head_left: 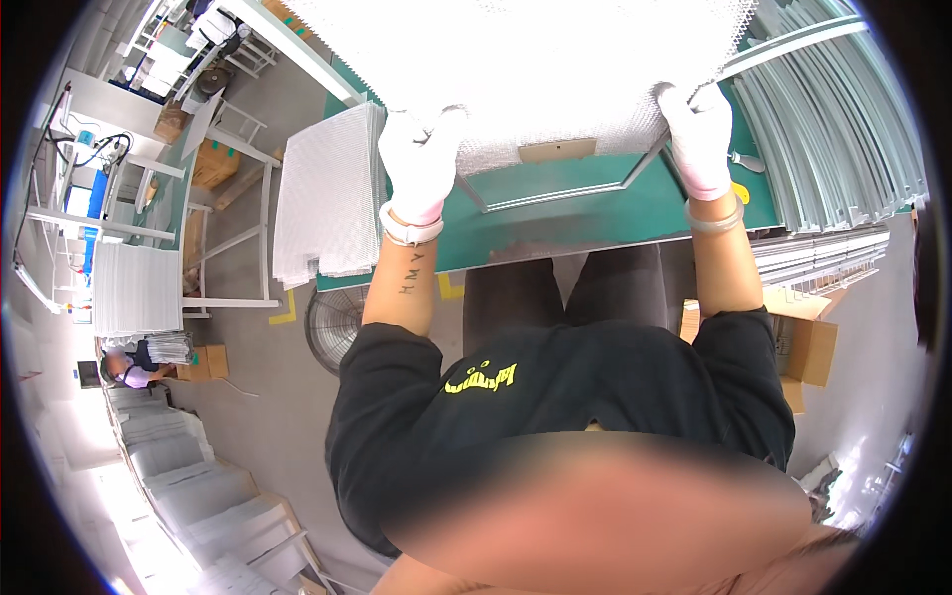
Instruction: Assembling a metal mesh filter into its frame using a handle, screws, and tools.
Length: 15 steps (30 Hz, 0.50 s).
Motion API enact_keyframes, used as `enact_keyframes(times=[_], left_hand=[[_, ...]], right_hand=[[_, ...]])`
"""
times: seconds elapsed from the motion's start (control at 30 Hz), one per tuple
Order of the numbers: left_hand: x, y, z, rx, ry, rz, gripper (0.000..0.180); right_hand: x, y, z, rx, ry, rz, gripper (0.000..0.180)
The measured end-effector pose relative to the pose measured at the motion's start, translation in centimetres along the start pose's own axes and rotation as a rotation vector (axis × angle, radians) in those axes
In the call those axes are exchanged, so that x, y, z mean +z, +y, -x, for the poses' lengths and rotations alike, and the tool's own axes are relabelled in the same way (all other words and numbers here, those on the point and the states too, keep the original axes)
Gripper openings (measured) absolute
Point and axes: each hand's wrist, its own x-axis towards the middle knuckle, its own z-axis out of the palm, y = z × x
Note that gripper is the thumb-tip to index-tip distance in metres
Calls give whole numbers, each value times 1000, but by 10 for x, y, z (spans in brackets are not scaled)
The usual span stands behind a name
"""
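Note:
A bright white honeycomb-like mesh sheet [585, 59] is held up in front of me by its near corners. My left hand [421, 159], in a white glove, is closed on the sheet's left corner. My right hand [698, 139], gloved the same way, pinches the right corner. Below the sheet a thin grey metal frame [555, 199] lies on the green tabletop [595, 226], its far part hidden by the sheet. A tan rectangular piece [557, 150] shows at the sheet's near edge; I cannot tell what it is attached to.
A stack of white mesh sheets [327, 188] sits left on the table, and many pale frame strips [828, 119] are piled right. Near my right wrist lie a small grey-handled tool [749, 161] and a yellow item [740, 192]. A floor fan [337, 327] and cardboard box [805, 347] stand below.

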Motion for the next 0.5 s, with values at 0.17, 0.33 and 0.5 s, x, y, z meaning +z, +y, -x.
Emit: enact_keyframes(times=[0.17, 0.33, 0.5], left_hand=[[3, 11, 7, 36, 2, 30, 10], [-1, 10, 14, 47, -26, 4, 12], [0, 5, 19, 35, 17, 37, 11]], right_hand=[[-4, 15, 1, 32, 0, -34, 26], [-4, 18, 1, 20, -14, -37, 28], [-7, 23, -1, -47, -60, 40, 24]])
